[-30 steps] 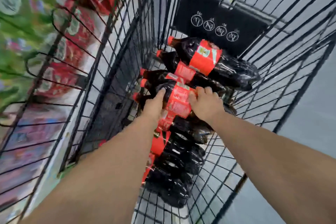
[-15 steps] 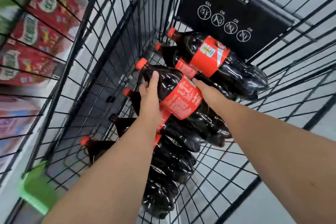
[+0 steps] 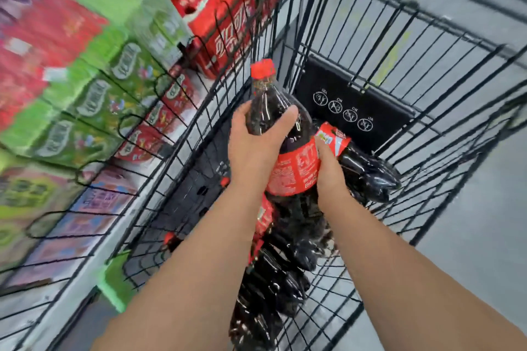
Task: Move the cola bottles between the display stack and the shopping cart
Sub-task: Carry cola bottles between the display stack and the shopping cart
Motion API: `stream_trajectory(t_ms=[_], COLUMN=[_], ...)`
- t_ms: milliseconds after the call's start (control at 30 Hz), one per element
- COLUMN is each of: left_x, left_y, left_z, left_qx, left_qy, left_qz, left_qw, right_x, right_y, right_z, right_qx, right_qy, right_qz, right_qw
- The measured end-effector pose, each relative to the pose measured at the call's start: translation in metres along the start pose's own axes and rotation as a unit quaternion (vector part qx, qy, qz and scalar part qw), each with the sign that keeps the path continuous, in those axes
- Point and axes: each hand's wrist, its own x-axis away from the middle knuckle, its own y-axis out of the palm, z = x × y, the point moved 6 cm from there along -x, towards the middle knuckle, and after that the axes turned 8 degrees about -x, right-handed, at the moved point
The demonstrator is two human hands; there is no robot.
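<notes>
The cola bottle (image 3: 295, 171) you were handling stood nearly upright above the shopping cart (image 3: 370, 45), its red cap (image 3: 263, 68) topmost and its base hidden behind your wrists. You held it with both hands. Your left hand (image 3: 251, 148) was wrapped round the dark shoulder just above the red label, thumb and fingers curled round either side. Your right hand (image 3: 330, 176) clasped the label's right edge and the body below it, one finger lying up along the label. So the bottle sat between the two grips, with its neck and cap free above the left hand. Right behind your right hand another bottle (image 3: 370, 174) lay on its side in the basket; whether its label touched the held one or only lay just beside it, you could not tell from this view. Below your forearms more bottles (image 3: 271, 279) lay piled along the cart's floor, with their caps toward the left wall. At the far end of the basket hung a black panel (image 3: 322, 77) printed with four round white symbols. The cart's left wire wall stood between the bottle and the display, where red cola cases (image 3: 216, 8) were piled beside green cartons (image 3: 94, 74), all of it blurred. A green plastic piece (image 3: 117, 285) sat at the cart's near left corner, and grey floor (image 3: 470, 222) showed to the right.
</notes>
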Motion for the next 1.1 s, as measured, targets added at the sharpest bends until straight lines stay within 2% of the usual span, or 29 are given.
stream_trajectory(t_ms=[133, 367, 567, 700, 1100], left_x=[0.021, 0.076, 0.130, 0.162, 0.262], left_y=[-0.042, -0.115, -0.177, -0.213, -0.344], left_z=[0.078, 0.186, 0.257, 0.289, 0.300], left_qx=[-0.023, -0.035, -0.056, -0.048, -0.035], left_qy=[0.127, 0.262, 0.365, 0.405, 0.426], left_qz=[0.031, 0.089, 0.187, 0.250, 0.361], left_qw=[0.991, 0.960, 0.910, 0.878, 0.829], right_x=[0.044, 0.122, 0.190, 0.232, 0.365], right_y=[0.055, 0.131, 0.191, 0.223, 0.312], right_z=[-0.047, -0.121, -0.169, -0.186, -0.160], right_qx=[-0.080, -0.117, -0.135, -0.147, -0.112], right_qy=[-0.038, -0.113, -0.156, -0.157, -0.136], right_qz=[-0.079, -0.181, -0.268, -0.312, -0.423], right_qw=[0.993, 0.970, 0.941, 0.925, 0.889])
